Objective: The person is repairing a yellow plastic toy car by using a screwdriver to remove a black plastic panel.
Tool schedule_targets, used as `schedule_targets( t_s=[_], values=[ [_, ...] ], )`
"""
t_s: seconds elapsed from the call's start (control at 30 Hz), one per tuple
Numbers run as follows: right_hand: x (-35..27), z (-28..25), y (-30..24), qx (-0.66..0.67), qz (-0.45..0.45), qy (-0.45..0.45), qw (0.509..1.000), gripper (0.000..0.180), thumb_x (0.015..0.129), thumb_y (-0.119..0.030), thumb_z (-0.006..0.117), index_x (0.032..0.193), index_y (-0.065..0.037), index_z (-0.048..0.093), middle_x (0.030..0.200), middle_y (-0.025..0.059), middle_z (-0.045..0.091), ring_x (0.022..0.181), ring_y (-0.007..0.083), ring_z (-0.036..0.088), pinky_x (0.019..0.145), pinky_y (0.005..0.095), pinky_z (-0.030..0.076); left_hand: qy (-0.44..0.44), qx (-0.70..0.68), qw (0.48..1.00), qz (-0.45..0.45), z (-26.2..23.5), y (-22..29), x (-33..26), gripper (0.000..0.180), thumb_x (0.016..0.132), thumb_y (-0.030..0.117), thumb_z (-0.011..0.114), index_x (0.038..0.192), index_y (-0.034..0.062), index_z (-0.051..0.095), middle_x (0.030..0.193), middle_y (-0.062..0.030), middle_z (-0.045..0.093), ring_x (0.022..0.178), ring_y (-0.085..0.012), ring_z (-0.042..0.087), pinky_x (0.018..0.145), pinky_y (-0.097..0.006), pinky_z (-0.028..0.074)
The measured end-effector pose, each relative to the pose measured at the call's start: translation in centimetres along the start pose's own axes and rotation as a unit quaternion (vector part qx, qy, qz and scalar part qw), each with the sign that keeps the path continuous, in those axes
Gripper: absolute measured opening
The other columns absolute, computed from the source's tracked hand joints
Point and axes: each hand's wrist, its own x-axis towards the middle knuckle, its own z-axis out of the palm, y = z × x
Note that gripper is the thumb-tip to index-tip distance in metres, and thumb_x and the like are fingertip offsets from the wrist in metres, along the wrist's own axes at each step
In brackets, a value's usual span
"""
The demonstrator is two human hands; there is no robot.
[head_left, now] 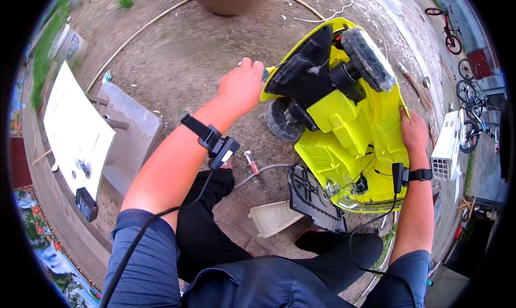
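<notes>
A yellow ride-on toy car body (344,125) is tipped up in front of me, its hollow underside toward me. A black plastic plate (301,66) covers part of that underside, beside a dusty black wheel (368,58); a second wheel (282,120) sits lower left. Thin wires and a chrome-rimmed lamp (332,187) show near its lower end. My left hand (242,86) is closed round what looks like a screwdriver (265,74), its thin shaft pointing at the black plate. With my right hand (414,133) I grip the car body's right edge.
Below the car lie a dark plastic panel (317,200) and a beige tub (275,217). A red-and-white tube (251,162) lies near my foot. Leftward stand a white curved panel (78,133), a black box (86,204) and a bucket (67,44). A white crate (449,144) is at right.
</notes>
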Motion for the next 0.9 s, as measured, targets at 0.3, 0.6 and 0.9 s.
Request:
schedule_targets(
  t_s=[0.3, 0.6, 0.9],
  values=[
    [-0.7, -0.7, -1.6, 0.003, 0.023, 0.003, 1.000, 0.051, 0.097, -0.054, 0.042, 0.103, -0.009, 0.065, 0.104, 0.0229, 0.066, 0.100, 0.0441, 0.060, 0.083, 0.0531, 0.047, -0.112, -0.342, 0.909, -0.209, 0.1, -1.4, 0.7, 0.036, 0.091, 0.025, 0.064, 0.115, -0.0002, 0.055, 0.099, -0.0154, 0.064, 0.079, -0.0296, 0.066, 0.065, -0.041, 0.052],
    [-1.1, -1.6, -2.4, -0.007, 0.048, -0.020, 0.999, 0.047, 0.097, -0.052, 0.042, 0.104, -0.011, 0.065, 0.105, 0.0216, 0.067, 0.101, 0.0436, 0.061, 0.084, 0.0533, 0.048, -0.191, -0.444, 0.831, -0.275, -0.8, -1.2, 0.6, 0.034, 0.097, 0.031, 0.058, 0.117, 0.0030, 0.056, 0.089, -0.0066, 0.066, 0.062, -0.0107, 0.056, 0.045, -0.025, 0.039],
    [-1.0, -1.6, -2.2, -0.003, 0.044, -0.023, 0.999, 0.036, 0.091, -0.036, 0.045, 0.108, -0.013, 0.066, 0.107, 0.0203, 0.067, 0.103, 0.0408, 0.062, 0.086, 0.0521, 0.049, 0.054, 0.019, 0.996, 0.065, -0.4, -1.4, -0.6, 0.033, 0.095, 0.026, 0.060, 0.114, -0.0003, 0.054, 0.097, -0.0170, 0.064, 0.074, -0.0285, 0.067, 0.065, -0.041, 0.054]
  ],
)
